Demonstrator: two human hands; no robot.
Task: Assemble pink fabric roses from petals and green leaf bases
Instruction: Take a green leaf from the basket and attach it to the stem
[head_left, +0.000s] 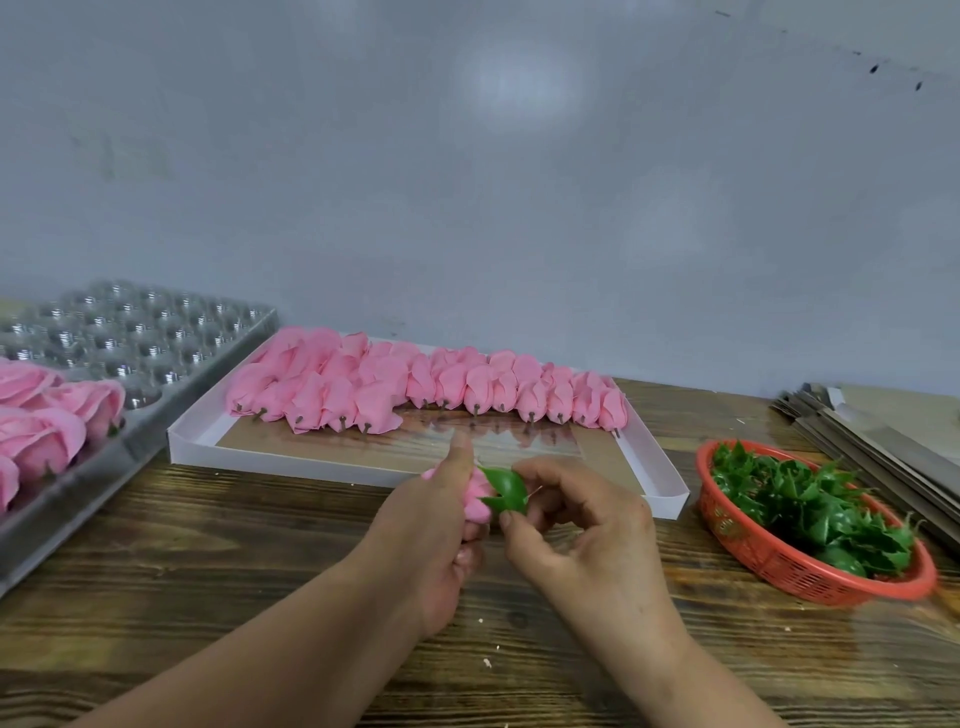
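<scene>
My left hand (441, 525) grips a pink rose bud (479, 500), thumb pointing up along it. A green leaf base (506, 491) sits against the bud's right end, and my right hand (576, 530) pinches it between thumb and fingers. Both hands meet above the wooden table, just in front of the white tray (660, 467). Several pink petal buds (426, 387) with short stems lie in rows along the tray's far side. A red basket (779, 564) at the right holds several green leaf bases (810, 506).
A clear plastic cavity tray (140, 338) at the left carries finished pink roses (47, 421) in its near cells. Flat cardboard sheets (883, 431) are stacked at the far right. A grey wall rises behind the table. Bare wooden tabletop (234, 561) lies in front.
</scene>
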